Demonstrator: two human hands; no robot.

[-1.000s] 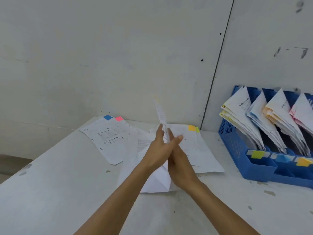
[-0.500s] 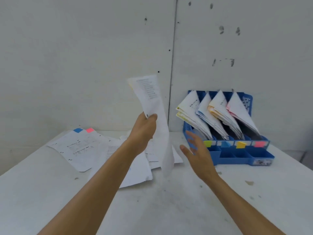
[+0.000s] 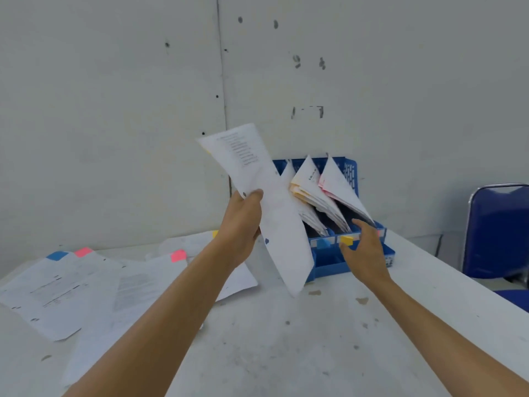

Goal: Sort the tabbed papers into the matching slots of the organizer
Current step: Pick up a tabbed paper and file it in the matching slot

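Blue plastic organizer [image 3: 350, 173] stands at the back of the table [image 3: 286, 353] by the wall, w/ filed papers [image 3: 329, 193] leaning in its slots & colour labels along the front: blue label [image 3: 323, 242], yellow label [image 3: 347, 240], and a bit of pink showing beside the right hand [image 3: 366, 250]. Left hand [image 3: 243, 222] grips one sheet [image 3: 266, 196] by its long edge, thumb on the printed face. The sheet is held up & tilted in the air btw the camera and the organizer's left slots, hiding them. Its tab isn't clear: maybe a faint yellowish bit at the top left edge, can't say for sure. The right hand is open, fingers spread, holding nothing, just in front of the yellow label; touching or not, can't tell. Step in hand, I'd judge: carry-over, sheet picked up & not yet filed. Next move prob. needs the tab colour checked vs. the labels, the right hand parting the leaning stack, then the sheet slid in edge-first. Loose sheets [image 3: 86, 287] w/ a blue tab [image 3: 57, 255] & pink tabs [image 3: 178, 255] lie on the table at left, so plenty left to sort.
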